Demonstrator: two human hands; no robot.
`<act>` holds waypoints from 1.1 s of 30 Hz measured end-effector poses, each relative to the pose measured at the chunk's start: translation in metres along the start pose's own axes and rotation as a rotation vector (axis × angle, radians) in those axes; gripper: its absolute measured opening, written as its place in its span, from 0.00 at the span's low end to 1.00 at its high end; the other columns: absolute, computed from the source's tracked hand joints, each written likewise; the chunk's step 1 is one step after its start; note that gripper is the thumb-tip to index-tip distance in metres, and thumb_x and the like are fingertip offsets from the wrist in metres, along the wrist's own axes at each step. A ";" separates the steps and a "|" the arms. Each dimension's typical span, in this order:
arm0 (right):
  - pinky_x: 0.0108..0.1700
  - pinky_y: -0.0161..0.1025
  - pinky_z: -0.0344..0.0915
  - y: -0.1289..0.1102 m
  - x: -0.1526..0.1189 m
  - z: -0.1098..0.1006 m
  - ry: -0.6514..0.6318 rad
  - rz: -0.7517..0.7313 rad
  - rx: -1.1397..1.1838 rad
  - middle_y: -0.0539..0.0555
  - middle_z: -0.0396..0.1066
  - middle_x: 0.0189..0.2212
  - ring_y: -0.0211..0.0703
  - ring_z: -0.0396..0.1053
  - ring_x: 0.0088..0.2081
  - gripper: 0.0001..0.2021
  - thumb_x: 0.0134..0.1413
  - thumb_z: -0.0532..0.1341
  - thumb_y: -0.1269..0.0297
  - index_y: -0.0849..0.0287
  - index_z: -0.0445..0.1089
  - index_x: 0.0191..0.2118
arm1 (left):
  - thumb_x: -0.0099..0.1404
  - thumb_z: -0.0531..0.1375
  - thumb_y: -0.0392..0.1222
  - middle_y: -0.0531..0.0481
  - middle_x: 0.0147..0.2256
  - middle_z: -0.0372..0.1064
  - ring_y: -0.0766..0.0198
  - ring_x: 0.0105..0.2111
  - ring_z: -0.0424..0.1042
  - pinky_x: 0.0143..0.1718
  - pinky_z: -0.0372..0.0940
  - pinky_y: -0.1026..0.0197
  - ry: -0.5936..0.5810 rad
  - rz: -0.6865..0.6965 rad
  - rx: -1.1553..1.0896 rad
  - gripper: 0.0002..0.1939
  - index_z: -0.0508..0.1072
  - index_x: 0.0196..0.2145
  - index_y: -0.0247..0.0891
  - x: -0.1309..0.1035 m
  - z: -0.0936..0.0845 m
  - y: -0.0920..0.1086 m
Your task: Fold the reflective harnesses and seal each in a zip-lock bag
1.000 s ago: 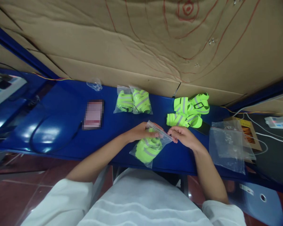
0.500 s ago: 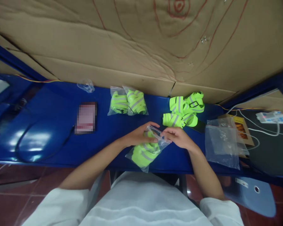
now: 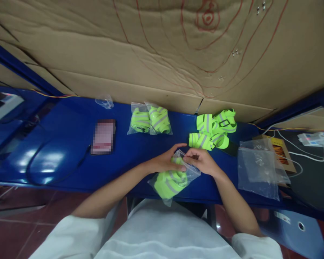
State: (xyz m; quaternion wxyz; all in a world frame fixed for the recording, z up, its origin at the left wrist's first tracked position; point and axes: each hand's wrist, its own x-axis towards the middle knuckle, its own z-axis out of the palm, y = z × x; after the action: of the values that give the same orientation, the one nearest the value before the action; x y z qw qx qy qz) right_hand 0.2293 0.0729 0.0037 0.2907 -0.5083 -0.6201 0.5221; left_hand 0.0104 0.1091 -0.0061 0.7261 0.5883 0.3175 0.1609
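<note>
A clear zip bag point(image 3: 167, 199) with a yellow-green reflective strap point(image 3: 169, 183) inside hangs tilted near the table's front edge. My left hand point(image 3: 166, 161) grips it at its upper left, thumb across the front. At the mouth of the bag, my right hand point(image 3: 201, 160) pinches the plastic rim with its fingertips. Just beyond my hands, loose rolled straps point(image 3: 202, 140) of the same colour lie in a group. Two filled bags, one on the left point(image 3: 139, 120) and one on the right point(image 3: 160, 120), lie side by side farther back.
On the blue table point(image 3: 62, 144), a blurred-out rectangular item point(image 3: 103, 137) lies left, with crumpled plastic point(image 3: 105, 101) behind it. Flat clear bags point(image 3: 256, 172) lie right, near white cables point(image 3: 310, 154). A cardboard wall point(image 3: 151, 54) rises behind.
The view has shifted slightly, moving everything a little right and down. Both hands still hold the bag; its mouth has changed shape a little between them.
</note>
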 end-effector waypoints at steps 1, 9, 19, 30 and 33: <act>0.30 0.34 0.62 0.000 -0.001 -0.002 -0.013 0.018 0.047 0.49 0.73 0.24 0.37 0.68 0.26 0.17 0.60 0.66 0.48 0.58 0.72 0.30 | 0.54 0.75 0.49 0.43 0.52 0.73 0.52 0.52 0.73 0.53 0.66 0.55 -0.015 0.005 -0.004 0.51 0.56 0.69 0.43 0.000 -0.001 0.001; 0.31 0.35 0.65 0.001 0.000 -0.005 0.006 0.054 0.039 0.49 0.74 0.24 0.39 0.70 0.26 0.22 0.64 0.60 0.43 0.57 0.77 0.35 | 0.59 0.72 0.54 0.43 0.50 0.76 0.53 0.51 0.74 0.53 0.65 0.57 -0.056 0.144 -0.006 0.31 0.73 0.56 0.37 0.002 -0.008 0.003; 0.31 0.35 0.67 -0.002 -0.007 -0.019 -0.021 0.020 0.068 0.52 0.76 0.29 0.38 0.70 0.27 0.27 0.65 0.57 0.40 0.58 0.76 0.52 | 0.52 0.75 0.55 0.41 0.45 0.80 0.49 0.45 0.79 0.49 0.70 0.54 0.142 0.049 -0.076 0.38 0.77 0.57 0.35 0.000 -0.017 0.003; 0.29 0.33 0.66 -0.003 -0.003 -0.018 0.020 0.056 0.122 0.49 0.70 0.26 0.36 0.67 0.27 0.20 0.54 0.70 0.44 0.58 0.70 0.31 | 0.64 0.68 0.57 0.41 0.40 0.81 0.51 0.43 0.79 0.45 0.72 0.57 0.264 0.077 -0.229 0.24 0.82 0.46 0.32 -0.001 -0.029 -0.001; 0.28 0.34 0.68 -0.003 -0.002 -0.020 0.092 0.050 0.178 0.51 0.72 0.29 0.37 0.68 0.28 0.20 0.53 0.70 0.44 0.58 0.73 0.35 | 0.65 0.67 0.57 0.40 0.41 0.81 0.51 0.42 0.80 0.42 0.73 0.58 0.288 0.084 -0.236 0.25 0.82 0.48 0.32 -0.002 -0.030 0.000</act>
State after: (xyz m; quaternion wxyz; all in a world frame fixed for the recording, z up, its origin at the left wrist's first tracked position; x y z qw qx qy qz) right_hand 0.2469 0.0785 0.0124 0.3498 -0.5194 -0.5444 0.5581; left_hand -0.0106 0.1307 -0.0091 0.7297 0.4825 0.3722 0.3101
